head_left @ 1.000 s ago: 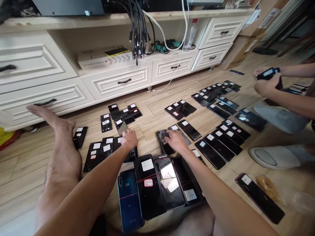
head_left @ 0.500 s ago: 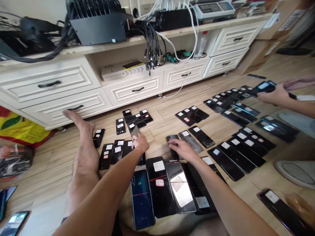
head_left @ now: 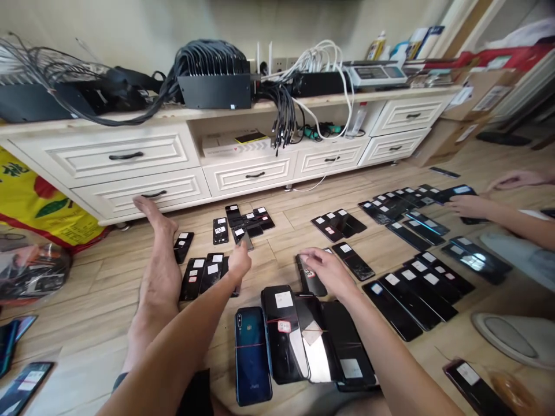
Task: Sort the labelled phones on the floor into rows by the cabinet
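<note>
My left hand (head_left: pixel 240 263) is curled, its fingers mostly hidden, at the near end of a grey smartphone (head_left: pixel 247 241) with a white label. Black labelled smartphones (head_left: pixel 213 270) lie beside and partly under that wrist. My right hand (head_left: pixel 323 268) has thumb and fingers at the upper edge of a black smartphone (head_left: pixel 313 283) lying on the floor, a handwritten sticker showing. To its right lies a black phone with a cracked lower corner (head_left: pixel 353 261). Between my forearms are a blue smartphone (head_left: pixel 254 364) and several larger black ones (head_left: pixel 277 329).
Rows of phones (head_left: pixel 403 309) cover the floor at right, where another person's hands (head_left: pixel 470 207) handle one. A white cabinet (head_left: pixel 255 174) carries cable-filled black boxes (head_left: pixel 214 91). My bare leg (head_left: pixel 160 277) stretches out at left. A yellow bag (head_left: pixel 26 190) stands beyond it.
The view has tilted up, showing more wall. My left hand has drawn back slightly from the grey phone. A sticker now shows on the phone at my right hand. The other person's hands have moved apart.
</note>
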`<state>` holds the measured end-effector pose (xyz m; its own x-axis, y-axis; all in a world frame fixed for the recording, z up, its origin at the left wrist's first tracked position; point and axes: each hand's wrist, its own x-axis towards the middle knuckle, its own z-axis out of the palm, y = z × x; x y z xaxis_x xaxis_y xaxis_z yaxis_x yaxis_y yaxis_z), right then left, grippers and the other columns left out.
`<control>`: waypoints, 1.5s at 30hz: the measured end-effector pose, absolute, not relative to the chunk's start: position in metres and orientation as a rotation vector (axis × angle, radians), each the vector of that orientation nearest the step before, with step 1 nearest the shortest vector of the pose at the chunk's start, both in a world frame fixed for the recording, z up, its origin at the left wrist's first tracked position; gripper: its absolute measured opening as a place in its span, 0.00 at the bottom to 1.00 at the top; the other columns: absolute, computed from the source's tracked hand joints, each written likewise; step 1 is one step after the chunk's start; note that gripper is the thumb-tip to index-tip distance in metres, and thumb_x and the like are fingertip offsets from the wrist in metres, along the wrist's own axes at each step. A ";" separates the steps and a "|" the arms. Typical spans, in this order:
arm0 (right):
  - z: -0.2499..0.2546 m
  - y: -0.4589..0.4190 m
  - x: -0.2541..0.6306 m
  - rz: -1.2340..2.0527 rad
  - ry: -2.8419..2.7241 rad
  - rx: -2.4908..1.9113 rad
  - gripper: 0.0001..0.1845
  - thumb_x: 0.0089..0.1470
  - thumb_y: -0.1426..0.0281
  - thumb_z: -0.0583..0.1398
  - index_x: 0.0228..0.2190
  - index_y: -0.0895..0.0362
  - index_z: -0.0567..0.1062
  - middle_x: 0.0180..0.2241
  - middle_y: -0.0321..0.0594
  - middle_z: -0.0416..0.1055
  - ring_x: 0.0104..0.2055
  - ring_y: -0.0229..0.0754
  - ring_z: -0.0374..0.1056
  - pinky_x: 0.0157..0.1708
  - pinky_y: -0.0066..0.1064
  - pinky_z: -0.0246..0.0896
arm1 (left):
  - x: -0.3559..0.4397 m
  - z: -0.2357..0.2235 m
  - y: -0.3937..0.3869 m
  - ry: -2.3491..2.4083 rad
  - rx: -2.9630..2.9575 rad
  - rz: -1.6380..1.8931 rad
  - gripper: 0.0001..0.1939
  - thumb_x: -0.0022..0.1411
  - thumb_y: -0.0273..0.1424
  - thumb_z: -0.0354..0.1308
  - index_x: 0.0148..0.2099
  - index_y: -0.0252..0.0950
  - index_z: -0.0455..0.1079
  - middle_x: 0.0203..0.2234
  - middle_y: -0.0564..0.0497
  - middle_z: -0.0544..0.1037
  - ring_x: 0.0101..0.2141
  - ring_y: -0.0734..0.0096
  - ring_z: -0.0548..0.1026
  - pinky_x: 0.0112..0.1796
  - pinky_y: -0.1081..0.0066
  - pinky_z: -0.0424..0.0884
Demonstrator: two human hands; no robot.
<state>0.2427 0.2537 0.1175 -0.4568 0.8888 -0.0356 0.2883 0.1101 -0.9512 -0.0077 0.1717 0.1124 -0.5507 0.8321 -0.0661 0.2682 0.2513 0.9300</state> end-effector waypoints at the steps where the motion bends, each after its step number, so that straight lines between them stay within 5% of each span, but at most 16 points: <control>1: 0.129 0.243 0.238 1.351 -1.813 -1.115 0.21 0.54 0.54 0.64 0.44 0.54 0.81 0.42 0.42 0.80 0.46 0.49 0.75 0.52 0.45 0.70 | -0.012 0.127 0.167 1.921 0.941 1.369 0.24 0.63 0.37 0.65 0.59 0.37 0.67 0.47 0.45 0.76 0.48 0.60 0.76 0.46 0.64 0.73; 5: 0.172 0.174 0.208 1.390 -1.875 -0.964 0.33 0.57 0.58 0.64 0.62 0.50 0.69 0.57 0.46 0.73 0.55 0.51 0.73 0.58 0.48 0.68 | -0.012 0.192 0.154 1.758 0.784 1.520 0.32 0.53 0.28 0.65 0.60 0.36 0.64 0.43 0.48 0.78 0.34 0.68 0.77 0.34 0.70 0.74; 9: 0.191 0.104 0.174 1.124 -1.960 -0.943 0.54 0.50 0.63 0.70 0.71 0.50 0.52 0.70 0.51 0.53 0.70 0.60 0.55 0.68 0.54 0.56 | 0.018 0.243 0.126 1.387 0.665 1.690 0.43 0.47 0.23 0.67 0.65 0.41 0.61 0.38 0.51 0.79 0.28 0.73 0.76 0.30 0.74 0.74; 13: 0.191 0.073 0.175 0.981 -1.837 -1.021 0.53 0.53 0.69 0.65 0.73 0.50 0.45 0.69 0.52 0.54 0.70 0.60 0.54 0.67 0.56 0.56 | 0.053 0.261 0.089 1.059 0.590 1.660 0.38 0.56 0.31 0.70 0.67 0.42 0.64 0.47 0.47 0.80 0.43 0.67 0.80 0.47 0.70 0.77; 16: 0.191 0.063 0.202 1.221 -1.766 -0.916 0.50 0.59 0.63 0.63 0.73 0.47 0.44 0.73 0.45 0.47 0.75 0.55 0.45 0.72 0.53 0.47 | 0.072 0.254 0.064 0.910 0.650 1.601 0.33 0.64 0.44 0.65 0.67 0.42 0.65 0.61 0.46 0.74 0.60 0.58 0.72 0.61 0.62 0.69; 21: 0.191 0.042 0.243 1.513 -1.599 -0.777 0.48 0.61 0.58 0.63 0.73 0.42 0.44 0.76 0.32 0.38 0.77 0.48 0.34 0.75 0.50 0.35 | 0.096 0.232 0.032 0.846 0.752 1.466 0.40 0.62 0.38 0.70 0.72 0.49 0.59 0.66 0.48 0.68 0.68 0.56 0.62 0.67 0.60 0.58; 26: 0.183 0.025 0.259 1.651 -1.363 -0.780 0.38 0.61 0.52 0.63 0.69 0.38 0.59 0.73 0.30 0.49 0.76 0.51 0.40 0.74 0.52 0.38 | 0.113 0.226 0.020 0.885 0.690 1.516 0.40 0.60 0.38 0.70 0.71 0.50 0.59 0.64 0.47 0.70 0.64 0.53 0.67 0.61 0.60 0.67; 32: 0.163 0.014 0.255 2.027 -0.642 -0.649 0.37 0.54 0.38 0.62 0.58 0.43 0.75 0.65 0.41 0.67 0.69 0.63 0.59 0.59 0.63 0.66 | 0.142 0.231 0.023 1.423 0.825 1.584 0.45 0.53 0.37 0.74 0.69 0.45 0.59 0.51 0.44 0.75 0.52 0.51 0.75 0.55 0.55 0.71; 36: 0.159 0.011 0.255 2.037 -0.443 -0.641 0.31 0.50 0.42 0.68 0.50 0.44 0.81 0.61 0.38 0.72 0.70 0.59 0.58 0.63 0.57 0.63 | 0.151 0.231 0.021 1.644 1.056 1.625 0.31 0.57 0.30 0.69 0.62 0.48 0.69 0.59 0.48 0.71 0.63 0.51 0.66 0.67 0.53 0.56; 45: 0.168 0.013 0.257 2.021 -0.360 -0.521 0.31 0.54 0.50 0.70 0.56 0.48 0.77 0.60 0.42 0.74 0.68 0.55 0.62 0.67 0.55 0.58 | 0.151 0.228 0.017 1.410 0.934 1.714 0.37 0.62 0.36 0.67 0.70 0.47 0.60 0.64 0.46 0.69 0.63 0.52 0.69 0.63 0.55 0.66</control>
